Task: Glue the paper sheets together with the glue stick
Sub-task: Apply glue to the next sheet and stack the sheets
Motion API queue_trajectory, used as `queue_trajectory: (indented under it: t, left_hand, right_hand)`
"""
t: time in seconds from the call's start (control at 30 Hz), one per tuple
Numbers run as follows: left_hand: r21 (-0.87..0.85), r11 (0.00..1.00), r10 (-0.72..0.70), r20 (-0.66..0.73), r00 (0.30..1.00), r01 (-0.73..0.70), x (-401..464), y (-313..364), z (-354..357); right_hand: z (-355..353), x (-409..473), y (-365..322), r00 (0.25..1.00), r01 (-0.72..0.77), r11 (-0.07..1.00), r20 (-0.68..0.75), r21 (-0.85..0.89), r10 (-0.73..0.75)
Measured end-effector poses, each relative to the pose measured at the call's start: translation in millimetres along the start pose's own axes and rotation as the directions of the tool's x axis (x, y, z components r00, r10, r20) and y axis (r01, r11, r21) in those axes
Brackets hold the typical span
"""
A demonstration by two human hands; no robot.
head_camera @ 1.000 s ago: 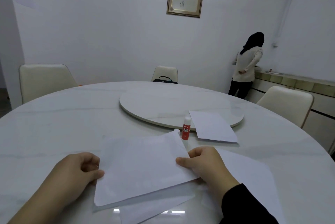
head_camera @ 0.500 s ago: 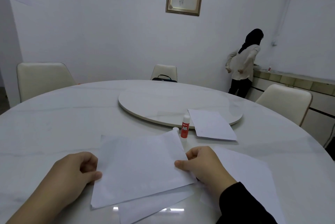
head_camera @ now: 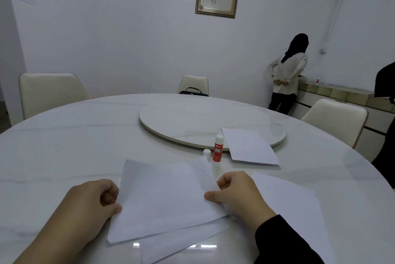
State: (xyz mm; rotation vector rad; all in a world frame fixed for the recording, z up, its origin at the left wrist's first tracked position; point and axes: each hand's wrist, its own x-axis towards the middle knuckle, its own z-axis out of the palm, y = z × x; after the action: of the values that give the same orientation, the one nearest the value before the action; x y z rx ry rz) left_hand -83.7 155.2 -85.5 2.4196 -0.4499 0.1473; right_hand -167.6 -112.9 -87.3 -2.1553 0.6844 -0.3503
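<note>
The top sheet (head_camera: 162, 197) lies near the front edge of the round table (head_camera: 64, 139), skewed over a second sheet (head_camera: 181, 242) whose corner pokes out below it. A third sheet (head_camera: 295, 204) lies flat beyond the right hand, and a fourth (head_camera: 248, 146) rests half on the turntable (head_camera: 192, 120), nearer the table's middle. The paper looks thin, light and limp; it would likely slide easily on the glossy stone and crease if pinched hard, so the side edges seem the sensible places to hold it, with a gentle grip.

The left hand (head_camera: 89, 201) is curled at the top sheet's left edge, thumb laid on the paper and fingers folded in, pinching that edge. The right hand (head_camera: 237, 195) grips the right edge likewise, thumb on top and fingers (head_camera: 226, 180) tucked behind; the far right corner of the sheet curls up just above it.

The glue stick (head_camera: 217, 152) stands upright just past the sheet, against the turntable's rim, untouched, with its white cap (head_camera: 206, 153) standing just beside it.
</note>
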Motion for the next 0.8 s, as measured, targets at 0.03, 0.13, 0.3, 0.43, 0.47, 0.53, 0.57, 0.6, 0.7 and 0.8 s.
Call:
queue_trajectory:
  t: [0.03,0.13,0.3,0.43,0.47,0.53,0.57,0.6,0.7,0.8]
  left_hand:
    - [0.014,1.0,0.004,-0.001,1.0,-0.004,-0.4,0.9,0.9]
    - [0.056,0.998,0.002,-0.013,1.0,-0.002,-2.2,2.9,3.5]
    - [0.182,0.982,-0.046,-0.014,0.999,0.047,3.0,4.7,4.5]
    - [0.15,0.987,0.074,-0.058,0.996,-0.065,15.3,18.3,-1.3]
    - [0.111,0.981,0.161,-0.032,0.986,-0.157,18.5,23.5,-1.2]
    - [0.054,0.94,0.327,0.126,0.936,-0.336,23.9,34.2,4.4]
    - [0.062,0.913,0.38,0.232,0.895,-0.403,25.5,37.2,11.0]
    - [0.101,0.883,0.403,0.339,0.85,-0.459,26.9,36.9,19.4]
    - [0.246,0.794,0.369,0.532,0.762,-0.556,31.2,22.2,37.0]
    - [0.284,0.769,0.354,0.556,0.752,-0.572,33.6,13.3,39.2]
  right_hand:
    - [0.4,-0.7,-1.0,1.0,-0.006,1.0,-0.004,-0.012,0.005]
    - [0.8,-1.6,-2.8,1.0,0.001,0.998,-0.025,-0.058,-0.002]
    - [-3.2,-10.5,-8.4,0.989,0.065,0.952,-0.105,-0.298,-0.1]
    - [-16.8,-7.1,-29.6,0.904,0.406,0.845,0.016,-0.347,-0.428]
    - [-19.0,-2.5,-37.1,0.874,0.486,0.815,0.148,-0.316,-0.463]
    - [-14.3,6.5,-47.4,0.786,0.594,0.749,0.411,-0.294,-0.462]
    - [-9.1,10.0,-47.8,0.737,0.636,0.712,0.508,-0.297,-0.446]
    - [-3.0,13.3,-44.3,0.696,0.671,0.672,0.578,-0.314,-0.425]
    - [13.1,21.4,-19.0,0.659,0.706,0.594,0.664,-0.386,-0.352]
    - [18.5,26.1,-1.8,0.659,0.722,0.564,0.648,-0.401,-0.383]
